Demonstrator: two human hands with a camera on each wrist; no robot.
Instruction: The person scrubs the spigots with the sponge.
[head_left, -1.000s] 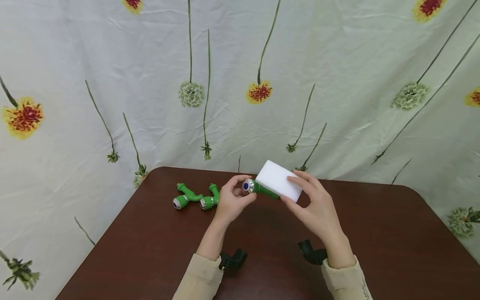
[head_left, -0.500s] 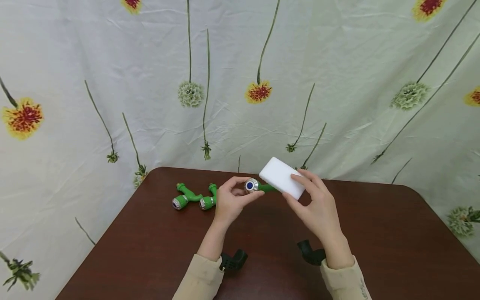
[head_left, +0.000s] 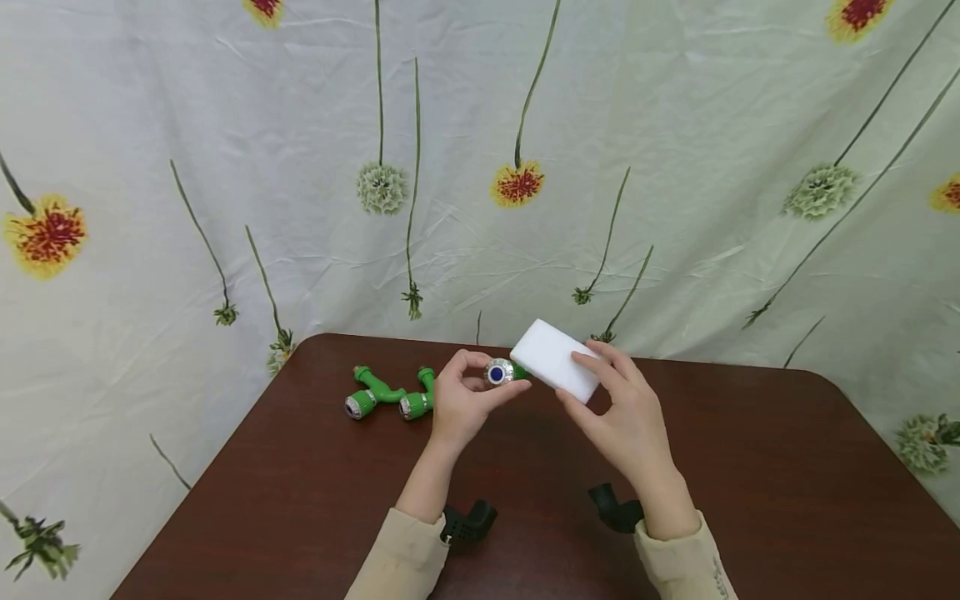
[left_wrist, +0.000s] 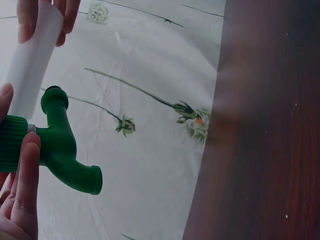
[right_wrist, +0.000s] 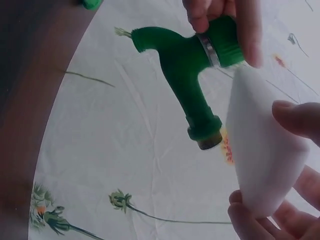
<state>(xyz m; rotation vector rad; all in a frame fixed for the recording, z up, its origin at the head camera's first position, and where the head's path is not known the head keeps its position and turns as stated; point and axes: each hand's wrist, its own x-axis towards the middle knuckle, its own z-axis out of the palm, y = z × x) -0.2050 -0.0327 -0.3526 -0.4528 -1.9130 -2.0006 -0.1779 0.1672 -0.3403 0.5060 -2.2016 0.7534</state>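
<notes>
Sponge shifted left against green tap, both held

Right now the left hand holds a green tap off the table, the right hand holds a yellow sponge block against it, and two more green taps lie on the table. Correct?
Not quite: the sponge block is white, as the head view shows. The left hand does hold the green tap off the table, the right hand holds the block against it, and two more taps lie there.

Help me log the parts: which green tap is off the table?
The green tap that the left hand grips beside the white sponge; the other two taps lie on the table.
</notes>
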